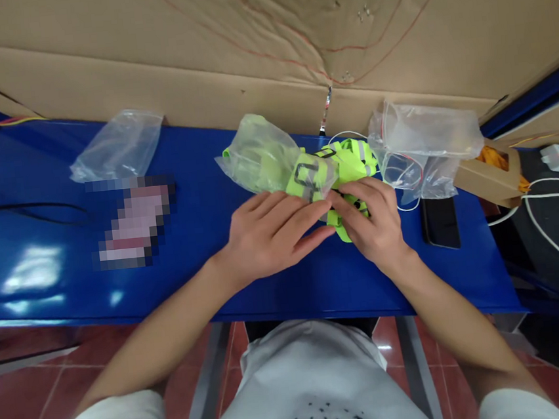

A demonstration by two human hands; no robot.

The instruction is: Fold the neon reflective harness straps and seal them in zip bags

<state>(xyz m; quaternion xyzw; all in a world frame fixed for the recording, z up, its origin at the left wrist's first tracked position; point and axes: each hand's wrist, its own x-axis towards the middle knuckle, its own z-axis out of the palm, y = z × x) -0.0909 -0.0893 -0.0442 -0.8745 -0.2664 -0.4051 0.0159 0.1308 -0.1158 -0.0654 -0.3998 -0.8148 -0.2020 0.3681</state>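
While left hand [279, 232] and right hand [374, 223] meet at the clear bag [260, 142], grip hidden, can't tell, neon strapping [353, 156] sits partly inside, rest out on blue worktop [197, 178]; cardboard box [487, 183], at right, holds orange stuff [493, 157].

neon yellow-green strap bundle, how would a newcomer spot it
On the glossy blue table, find the bare left hand and right hand. Just beyond them lies the neon yellow-green strap bundle with grey stripes, partly under clear plastic. Its fluorescent colour sets it apart from the colourless plastic bags on either side.
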